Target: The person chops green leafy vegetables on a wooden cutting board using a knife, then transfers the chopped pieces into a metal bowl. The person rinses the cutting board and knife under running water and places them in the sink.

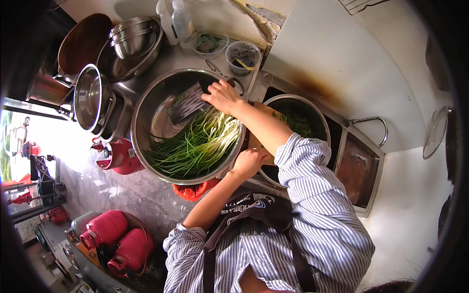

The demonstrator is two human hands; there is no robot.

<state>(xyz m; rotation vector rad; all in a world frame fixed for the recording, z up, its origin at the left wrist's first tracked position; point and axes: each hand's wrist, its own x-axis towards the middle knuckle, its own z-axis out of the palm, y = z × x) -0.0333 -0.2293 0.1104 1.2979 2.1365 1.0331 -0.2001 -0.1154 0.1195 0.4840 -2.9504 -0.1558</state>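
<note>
My right hand [221, 96] grips a cleaver, its handle hidden under the fingers. The broad cleaver blade [185, 104], dotted with green bits, extends left over a large steel basin [136, 128]. Inside the basin lies a bunch of scallions [194, 143], white ends to the right. My left hand [251, 161] is closed around the near edge of a wooden cutting board [256, 135]. That board rests partly over a second steel basin [326, 122], which contains chopped greens [298, 122]. My right forearm covers part of the board.
Scissors [237, 86] and two plastic tubs [243, 56] [209, 44] sit behind the large basin. Stacked steel bowls [133, 38] stand back left. A sink [357, 168] with a faucet [370, 121] is at right. Red gas cylinders [106, 227] stand on the floor at left.
</note>
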